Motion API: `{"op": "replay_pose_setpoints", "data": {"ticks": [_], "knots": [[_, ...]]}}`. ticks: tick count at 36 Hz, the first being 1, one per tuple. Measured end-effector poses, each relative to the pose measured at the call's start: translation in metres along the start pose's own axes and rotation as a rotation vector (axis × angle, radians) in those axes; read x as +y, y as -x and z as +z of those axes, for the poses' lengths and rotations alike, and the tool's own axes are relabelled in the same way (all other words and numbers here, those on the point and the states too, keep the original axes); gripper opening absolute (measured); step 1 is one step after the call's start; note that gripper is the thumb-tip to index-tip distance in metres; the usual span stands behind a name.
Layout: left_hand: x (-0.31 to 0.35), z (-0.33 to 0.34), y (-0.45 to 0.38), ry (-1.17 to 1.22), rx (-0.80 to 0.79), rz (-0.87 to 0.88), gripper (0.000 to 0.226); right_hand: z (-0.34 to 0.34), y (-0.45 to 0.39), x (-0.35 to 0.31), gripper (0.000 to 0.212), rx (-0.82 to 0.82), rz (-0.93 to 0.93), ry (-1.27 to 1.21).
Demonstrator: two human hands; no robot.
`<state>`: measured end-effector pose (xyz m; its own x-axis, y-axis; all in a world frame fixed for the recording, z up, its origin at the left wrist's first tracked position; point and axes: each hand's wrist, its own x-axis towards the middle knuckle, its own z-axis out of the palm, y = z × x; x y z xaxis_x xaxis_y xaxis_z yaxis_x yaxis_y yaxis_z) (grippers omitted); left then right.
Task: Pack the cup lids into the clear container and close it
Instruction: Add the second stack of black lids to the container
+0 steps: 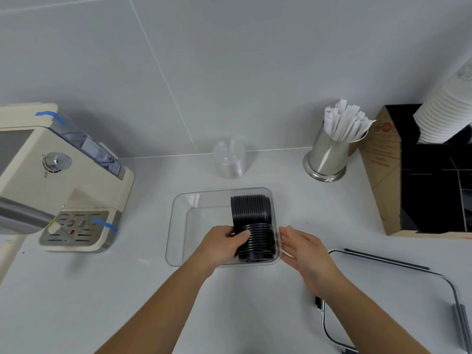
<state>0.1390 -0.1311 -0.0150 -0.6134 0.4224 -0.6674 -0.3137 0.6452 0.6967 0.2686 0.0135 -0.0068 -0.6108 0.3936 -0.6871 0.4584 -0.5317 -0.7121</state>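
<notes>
I have my left hand [224,242] closed around a nested stack of black plastic cup lids [255,245], lying on its side along the right wall inside the clear rectangular plastic container [178,226]. My right hand [304,247] is flat and open, holding nothing, against the outside of that wall. I judge it best to press the stack snug beside the other black stack [251,209]. The container's clear lid [398,302] waits at right; the beige coffee machine [58,180] and steel cup of paper-wrapped straws [332,152] stand well apart.
</notes>
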Motion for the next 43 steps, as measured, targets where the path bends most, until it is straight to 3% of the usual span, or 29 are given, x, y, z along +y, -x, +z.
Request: {"op": "replay_pose_setpoints", "data": {"ticks": [10, 17, 21, 30, 43], "knots": [[0.004, -0.007, 0.001, 0.000, -0.003, -0.016, 0.016, -0.004, 0.002, -0.004, 0.026, -0.027, 0.026, -0.017], [0.001, -0.025, -0.001, -0.053, 0.049, -0.037, 0.063, -0.005, -0.004, -0.013, 0.021, -0.004, 0.010, -0.063], [0.010, -0.039, 0.003, 0.008, 0.080, -0.004, 0.058, -0.007, -0.013, -0.028, 0.035, 0.018, 0.001, -0.101], [0.046, -0.071, 0.000, 0.161, 0.173, 0.089, 0.016, -0.002, -0.039, -0.068, 0.027, -0.026, -0.065, -0.126], [0.083, -0.106, -0.068, 0.371, 0.192, 0.022, 0.035, 0.030, -0.103, -0.123, 0.022, -0.091, -0.112, -0.064]]}}
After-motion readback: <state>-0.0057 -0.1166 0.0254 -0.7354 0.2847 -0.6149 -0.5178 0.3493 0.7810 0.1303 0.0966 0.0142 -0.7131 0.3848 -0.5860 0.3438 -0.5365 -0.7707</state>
